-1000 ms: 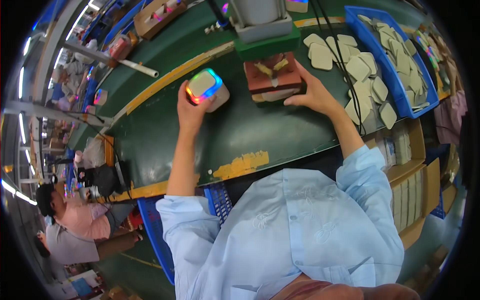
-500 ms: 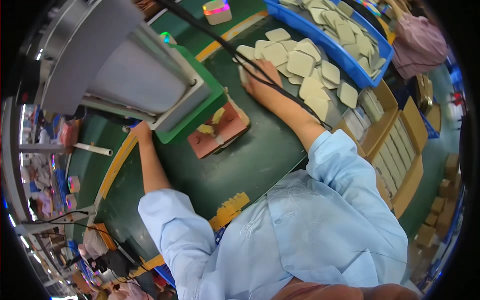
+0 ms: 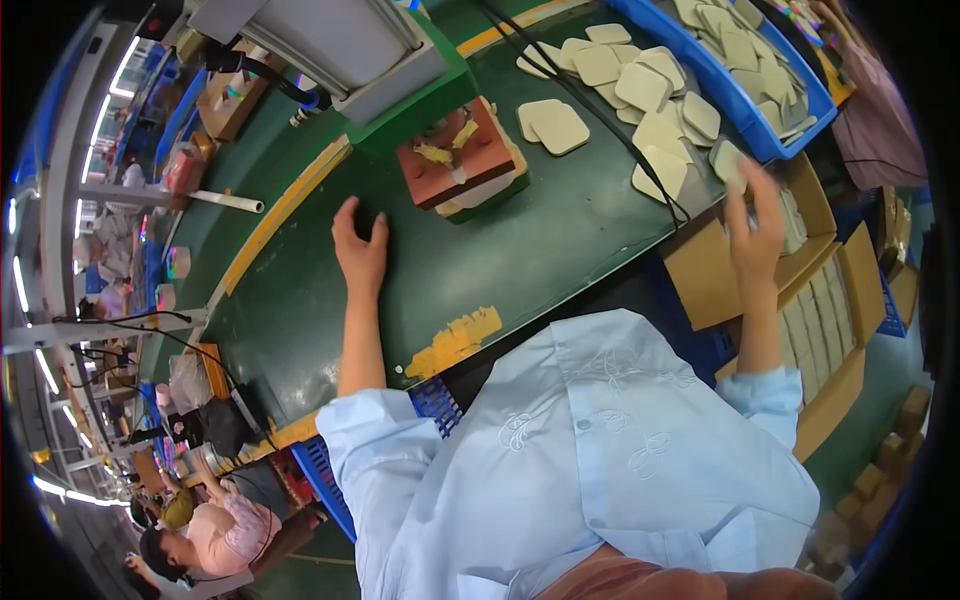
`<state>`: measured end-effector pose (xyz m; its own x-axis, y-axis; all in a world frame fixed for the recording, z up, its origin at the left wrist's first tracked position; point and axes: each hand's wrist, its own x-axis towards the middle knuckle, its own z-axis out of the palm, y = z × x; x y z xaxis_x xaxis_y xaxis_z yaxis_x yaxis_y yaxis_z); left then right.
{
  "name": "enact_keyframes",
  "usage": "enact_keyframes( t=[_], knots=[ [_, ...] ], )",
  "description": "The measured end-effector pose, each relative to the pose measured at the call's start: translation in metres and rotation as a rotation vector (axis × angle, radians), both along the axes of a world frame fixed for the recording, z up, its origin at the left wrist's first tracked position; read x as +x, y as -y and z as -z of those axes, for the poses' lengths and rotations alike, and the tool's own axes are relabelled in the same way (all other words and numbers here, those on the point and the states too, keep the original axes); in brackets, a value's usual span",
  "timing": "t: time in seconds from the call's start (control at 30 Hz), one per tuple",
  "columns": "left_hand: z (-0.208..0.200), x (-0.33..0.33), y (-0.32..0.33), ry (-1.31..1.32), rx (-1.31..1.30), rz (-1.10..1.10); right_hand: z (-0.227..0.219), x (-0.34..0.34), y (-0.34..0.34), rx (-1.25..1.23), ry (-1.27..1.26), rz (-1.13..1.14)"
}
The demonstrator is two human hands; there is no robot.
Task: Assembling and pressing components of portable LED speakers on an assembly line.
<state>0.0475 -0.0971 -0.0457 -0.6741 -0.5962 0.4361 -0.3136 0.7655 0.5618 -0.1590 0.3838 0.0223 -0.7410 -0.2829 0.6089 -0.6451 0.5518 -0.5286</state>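
My left hand hovers over the green table, fingers apart and holding nothing, left of a reddish-brown block with yellow patches. That block sits below the green plate of a press. My right hand is at the table's right edge, above an open carton. Its fingers are slightly blurred and stretched toward a pale square pad with rounded corners; whether they touch it I cannot tell. Two overlapping pads lie right of the block.
Many loose pads lie at the far right, beside a blue bin full of more. Black cables hang across them. Cartons with packed pale pieces stand right of the table. A white tube sticks out at left. Other people are nearby.
My right hand has moved from the pads near the press to the table's right edge. My left hand has left the press's side and come nearer. The whole view has shifted.
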Motion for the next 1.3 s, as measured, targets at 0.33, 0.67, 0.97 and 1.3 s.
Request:
enact_keyframes(
  t=[0.33, 0.67, 0.97, 1.3],
  knots=[
    [-0.006, 0.035, -0.055, 0.059, -0.036, 0.066, 0.069, -0.067, 0.004, 0.388, -0.075, 0.206],
    [-0.005, 0.034, -0.060, 0.074, -0.164, 0.060, 0.065, -0.071, 0.029, 0.312, -0.052, 0.134],
    [-0.046, -0.021, -0.223, 0.042, -0.305, 0.875, 0.053, -0.100, 0.094, 0.071, -0.049, -0.157],
    [-0.027, -0.115, -0.237, 0.152, -0.502, 0.811, -0.001, -0.057, 0.060, -0.299, 0.415, -0.207]
  ],
)
